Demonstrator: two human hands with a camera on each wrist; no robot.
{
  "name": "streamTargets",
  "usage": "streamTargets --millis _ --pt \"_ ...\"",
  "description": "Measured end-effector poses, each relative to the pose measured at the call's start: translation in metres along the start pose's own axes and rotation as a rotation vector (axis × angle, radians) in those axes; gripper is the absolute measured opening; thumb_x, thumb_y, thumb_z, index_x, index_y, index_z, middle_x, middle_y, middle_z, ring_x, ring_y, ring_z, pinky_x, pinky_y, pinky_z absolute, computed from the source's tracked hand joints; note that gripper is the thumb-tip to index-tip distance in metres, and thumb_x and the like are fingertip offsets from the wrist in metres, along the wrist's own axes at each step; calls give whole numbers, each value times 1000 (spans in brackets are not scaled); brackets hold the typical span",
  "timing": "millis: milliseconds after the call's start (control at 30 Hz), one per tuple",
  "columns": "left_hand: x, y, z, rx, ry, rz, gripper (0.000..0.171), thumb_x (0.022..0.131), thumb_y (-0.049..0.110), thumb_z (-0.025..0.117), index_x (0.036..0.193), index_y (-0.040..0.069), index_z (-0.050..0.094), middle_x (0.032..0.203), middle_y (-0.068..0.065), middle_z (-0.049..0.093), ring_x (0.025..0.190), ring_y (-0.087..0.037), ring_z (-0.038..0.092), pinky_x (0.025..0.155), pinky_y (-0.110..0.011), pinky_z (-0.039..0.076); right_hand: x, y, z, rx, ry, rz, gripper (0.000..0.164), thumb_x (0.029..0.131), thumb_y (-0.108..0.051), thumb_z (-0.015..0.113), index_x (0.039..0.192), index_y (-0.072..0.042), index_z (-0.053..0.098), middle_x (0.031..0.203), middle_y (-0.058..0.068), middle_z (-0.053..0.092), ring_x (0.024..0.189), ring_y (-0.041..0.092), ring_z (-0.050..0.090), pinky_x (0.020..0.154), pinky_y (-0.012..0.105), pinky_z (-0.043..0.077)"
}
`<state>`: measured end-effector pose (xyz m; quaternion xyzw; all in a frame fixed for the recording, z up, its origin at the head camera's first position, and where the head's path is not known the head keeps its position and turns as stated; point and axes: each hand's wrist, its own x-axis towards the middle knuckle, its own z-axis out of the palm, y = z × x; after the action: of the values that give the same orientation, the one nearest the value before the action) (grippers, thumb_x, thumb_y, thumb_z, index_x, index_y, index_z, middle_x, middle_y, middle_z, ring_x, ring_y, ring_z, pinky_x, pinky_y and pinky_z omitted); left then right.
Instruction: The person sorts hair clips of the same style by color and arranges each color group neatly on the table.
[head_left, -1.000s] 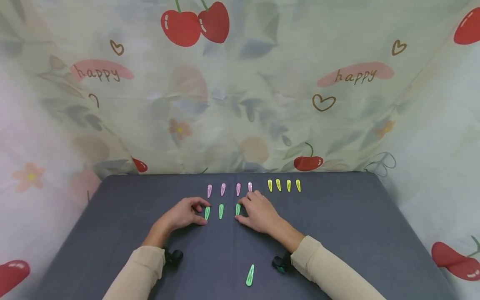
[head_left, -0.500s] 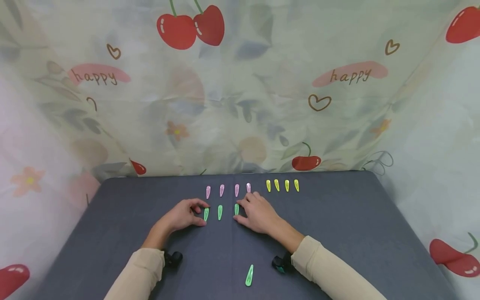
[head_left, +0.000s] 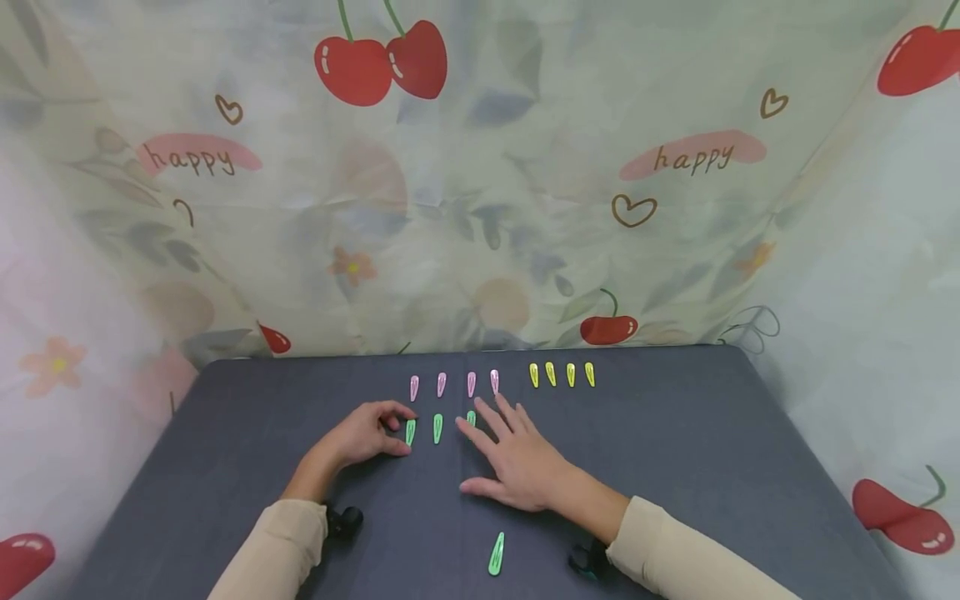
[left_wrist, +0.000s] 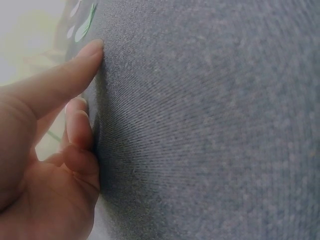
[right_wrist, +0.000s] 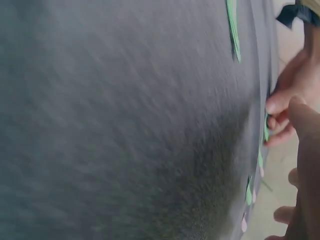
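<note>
Beside the leftmost green snap hair clip (head_left: 410, 432), my left hand (head_left: 365, 433) has its thumb and index fingertips at the clip's two ends, pinching it on the dark table. A second green clip (head_left: 438, 428) lies to its right. My right hand (head_left: 521, 467) is spread over the table with fingers straight and nothing held. Its fingers partly cover a third green clip (head_left: 472, 416) in the head view. Another green clip (head_left: 496, 554) lies alone nearer the front, and shows as a green clip (right_wrist: 233, 30) at the top of the right wrist view.
Behind the green row runs a row of several pink clips (head_left: 442, 384). Several yellow clips (head_left: 551, 374) lie to their right near the back edge. The dark table (head_left: 675, 467) meets a printed curtain (head_left: 480, 167) at the back.
My right hand has let go of the third green clip, spread its fingers and drawn back toward the front. The left hand stays at the leftmost green clip.
</note>
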<state>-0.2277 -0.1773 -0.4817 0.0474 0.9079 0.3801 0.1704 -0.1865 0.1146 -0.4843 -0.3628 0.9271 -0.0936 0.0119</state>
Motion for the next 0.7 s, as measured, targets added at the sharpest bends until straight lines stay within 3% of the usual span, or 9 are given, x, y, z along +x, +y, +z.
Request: streamTargets --millis 400,700 --pt "1 0 0 -2 -5 19 47 78 15 89 122 17 72 99 -7 59 86 -20 51 74 -32 41 -45 -11 -2 -120 9 -128 84 96 -72 47 163 -27 25 171 12 19 157 38 22 122 61 27" --pt "0 0 0 -4 -14 17 47 78 14 89 121 16 71 99 -7 58 86 -20 51 74 -32 41 -78 -14 -1 -157 42 -187 81 96 -72 46 162 -27 29 168 11 29 152 33 34 117 53 37"
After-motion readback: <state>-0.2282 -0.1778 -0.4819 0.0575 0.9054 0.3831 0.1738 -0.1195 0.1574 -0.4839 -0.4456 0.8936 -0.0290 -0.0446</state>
